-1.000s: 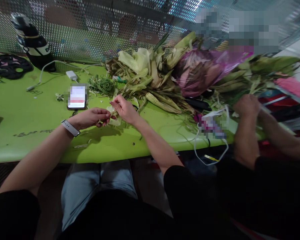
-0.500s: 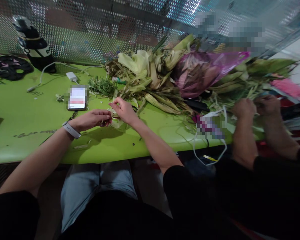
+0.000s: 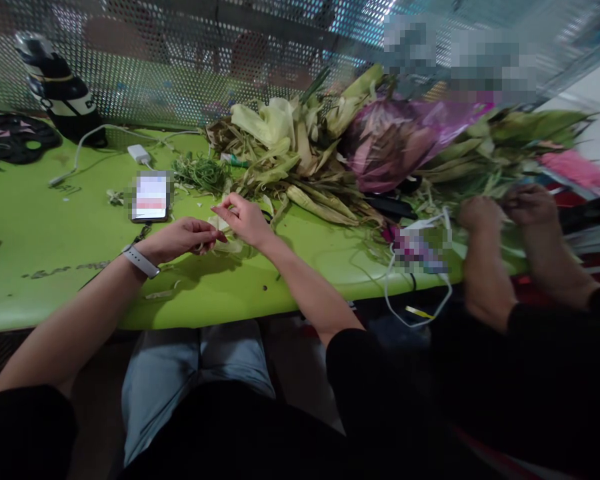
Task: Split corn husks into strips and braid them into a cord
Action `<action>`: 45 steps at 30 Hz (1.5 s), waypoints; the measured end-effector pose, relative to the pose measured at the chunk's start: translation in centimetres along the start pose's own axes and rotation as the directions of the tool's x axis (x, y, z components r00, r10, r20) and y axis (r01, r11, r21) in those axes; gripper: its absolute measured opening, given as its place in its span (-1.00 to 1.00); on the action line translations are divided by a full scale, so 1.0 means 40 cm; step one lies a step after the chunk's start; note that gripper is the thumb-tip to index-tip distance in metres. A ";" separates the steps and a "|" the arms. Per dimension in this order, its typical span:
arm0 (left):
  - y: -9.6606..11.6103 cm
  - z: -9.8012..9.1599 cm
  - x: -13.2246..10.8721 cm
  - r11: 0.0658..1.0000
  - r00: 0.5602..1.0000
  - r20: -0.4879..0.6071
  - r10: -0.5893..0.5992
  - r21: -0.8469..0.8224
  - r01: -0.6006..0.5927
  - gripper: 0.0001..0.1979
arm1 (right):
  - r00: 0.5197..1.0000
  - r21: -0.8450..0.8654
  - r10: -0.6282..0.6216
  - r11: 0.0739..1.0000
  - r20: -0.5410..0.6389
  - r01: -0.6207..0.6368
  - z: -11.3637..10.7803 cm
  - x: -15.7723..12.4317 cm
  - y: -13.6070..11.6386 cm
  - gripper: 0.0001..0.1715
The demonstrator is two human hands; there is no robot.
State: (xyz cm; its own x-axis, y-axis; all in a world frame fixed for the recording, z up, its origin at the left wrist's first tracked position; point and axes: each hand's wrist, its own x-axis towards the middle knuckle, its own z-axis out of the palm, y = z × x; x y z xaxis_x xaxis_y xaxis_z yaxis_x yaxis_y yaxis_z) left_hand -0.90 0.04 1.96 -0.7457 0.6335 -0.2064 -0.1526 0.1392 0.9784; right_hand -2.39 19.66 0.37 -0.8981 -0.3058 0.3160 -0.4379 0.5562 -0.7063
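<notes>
Above the green table (image 3: 105, 300), my left hand (image 3: 187, 239) and my right hand (image 3: 244, 221) are close together with their fingertips pinched. A pale corn husk strip (image 3: 229, 246) shows between and below the fingers. Both hands seem closed on it, though the fingers partly hide it. My left wrist wears a pale band. Just behind my hands lies a tangle of thin green shreds (image 3: 203, 172). A heap of dried corn husks (image 3: 305, 157) spreads behind and to the right. Left of my hands, a phone (image 3: 150, 197) has its screen lit.
A dark bottle (image 3: 60, 93) and a black mask (image 3: 17, 138) stand at the back left by a perforated metal screen (image 3: 180, 60). A purple plastic bag (image 3: 380, 147) rests among the husks. On the right, a co-worker's hands (image 3: 505, 212) work near a white cable (image 3: 420, 325).
My left hand has drawn slightly left, and less of the pale husk shows at its fingertips. My right hand stays pinched in nearly the same place. The whole view has shifted slightly.
</notes>
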 end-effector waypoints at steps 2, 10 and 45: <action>-0.003 -0.002 0.004 0.995 0.999 -0.040 -0.033 -0.100 0.029 -0.89 | 1.000 -0.018 -0.016 1.000 -0.027 0.016 -0.006 0.004 0.004 -0.49; 0.008 -0.008 0.013 0.871 0.972 -0.234 -0.032 -0.484 -0.088 -0.92 | 1.000 0.039 -0.014 0.999 0.014 0.013 -0.031 -0.028 -0.029 -0.67; 0.008 -0.032 0.011 0.888 0.951 -0.294 -0.096 -0.456 -0.051 -0.90 | 0.991 0.170 -0.125 0.979 0.042 0.117 0.053 -0.011 0.018 -0.69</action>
State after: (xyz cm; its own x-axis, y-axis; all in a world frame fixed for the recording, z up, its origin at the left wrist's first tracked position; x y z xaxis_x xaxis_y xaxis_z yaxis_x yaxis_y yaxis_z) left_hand -2.10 -0.63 2.19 -0.8851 0.3656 -0.2881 -0.3933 -0.2562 0.8830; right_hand -2.22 18.57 -1.63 -0.8337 -0.4051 0.3753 -0.5264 0.3775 -0.7619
